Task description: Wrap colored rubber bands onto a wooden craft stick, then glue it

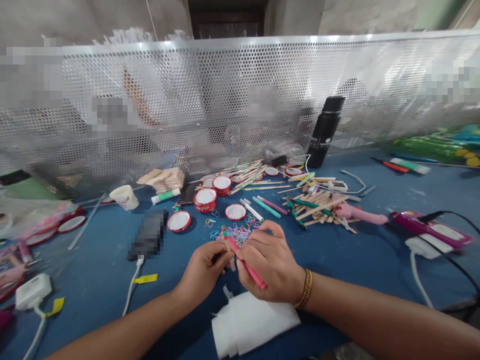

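Between thumb and fingers, my left hand [204,267] pinches a small wooden stick [231,261] upright, its top end coloured green and brown. My right hand [268,260] grips a pink marker [256,276], its front end against or very close to the stick. Just beyond both hands lies a pile of small coloured rubber bands [236,233]. A folded white cloth [255,322] rests on the blue table below my hands. The marker's tip is too small to make out clearly.
Red-rimmed round pieces [205,197], several markers [267,206] and a heap of wooden sticks [318,207] lie ahead. A phone [149,235] with a cable is left, a paper cup [124,197] behind it. A black bottle [325,132] stands near the perforated metal screen [225,100]; a pink glue gun [360,214] lies right.
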Demonstrator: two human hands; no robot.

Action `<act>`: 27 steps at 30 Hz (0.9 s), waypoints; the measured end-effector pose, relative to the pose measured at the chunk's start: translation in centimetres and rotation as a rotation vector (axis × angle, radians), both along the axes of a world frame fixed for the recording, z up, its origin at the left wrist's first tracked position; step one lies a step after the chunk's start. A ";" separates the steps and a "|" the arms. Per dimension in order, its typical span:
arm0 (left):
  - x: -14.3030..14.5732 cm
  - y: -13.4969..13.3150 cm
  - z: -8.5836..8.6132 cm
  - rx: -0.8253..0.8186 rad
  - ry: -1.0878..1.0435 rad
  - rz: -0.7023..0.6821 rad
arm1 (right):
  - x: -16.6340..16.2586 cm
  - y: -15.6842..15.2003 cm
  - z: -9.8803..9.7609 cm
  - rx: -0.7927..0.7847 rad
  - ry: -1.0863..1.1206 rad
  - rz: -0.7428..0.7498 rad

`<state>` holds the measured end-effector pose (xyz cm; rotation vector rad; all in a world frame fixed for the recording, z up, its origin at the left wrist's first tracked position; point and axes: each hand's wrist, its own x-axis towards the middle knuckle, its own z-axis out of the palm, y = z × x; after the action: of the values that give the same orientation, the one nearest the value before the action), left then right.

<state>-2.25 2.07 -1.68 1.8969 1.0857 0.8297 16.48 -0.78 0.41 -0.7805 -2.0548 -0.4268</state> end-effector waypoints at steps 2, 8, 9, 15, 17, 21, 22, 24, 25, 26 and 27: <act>0.0 0.0 0.0 0.002 -0.004 -0.003 | -0.1 0.0 -0.1 -0.004 -0.006 0.015; 0.1 -0.1 0.2 0.007 -0.012 -0.001 | -0.2 0.0 -0.1 -0.025 -0.019 0.004; 0.1 -0.1 0.2 0.002 -0.012 0.000 | -0.2 0.0 -0.1 -0.025 -0.019 -0.007; 0.1 0.0 0.1 -0.014 0.006 0.015 | 0.0 0.0 0.1 0.001 0.009 -0.017; 0.1 0.1 0.1 -0.010 0.004 0.016 | -0.1 0.0 0.0 0.001 0.007 -0.006; 0.1 0.0 0.0 -0.007 0.003 0.016 | -0.3 0.0 -0.3 -0.013 -0.007 0.002; 0.0 0.0 0.0 -0.008 0.001 0.015 | -0.3 0.0 -0.3 -0.016 -0.007 0.001; 0.0 0.0 0.0 -0.013 -0.008 0.010 | -0.3 0.0 -0.2 -0.024 -0.009 -0.002; 0.0 0.0 0.0 -0.015 -0.013 0.007 | -0.3 0.0 -0.2 -0.027 -0.011 -0.004; 0.0 0.0 0.0 -0.018 -0.015 0.003 | -0.3 0.0 -0.1 -0.028 -0.013 -0.008; 0.0 0.0 0.0 -0.019 -0.015 0.000 | -0.3 0.0 0.0 -0.026 -0.014 -0.014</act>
<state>-2.24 2.06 -1.68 1.8724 1.0807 0.8297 16.18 -0.78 0.37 -0.8093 -2.0729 -0.4152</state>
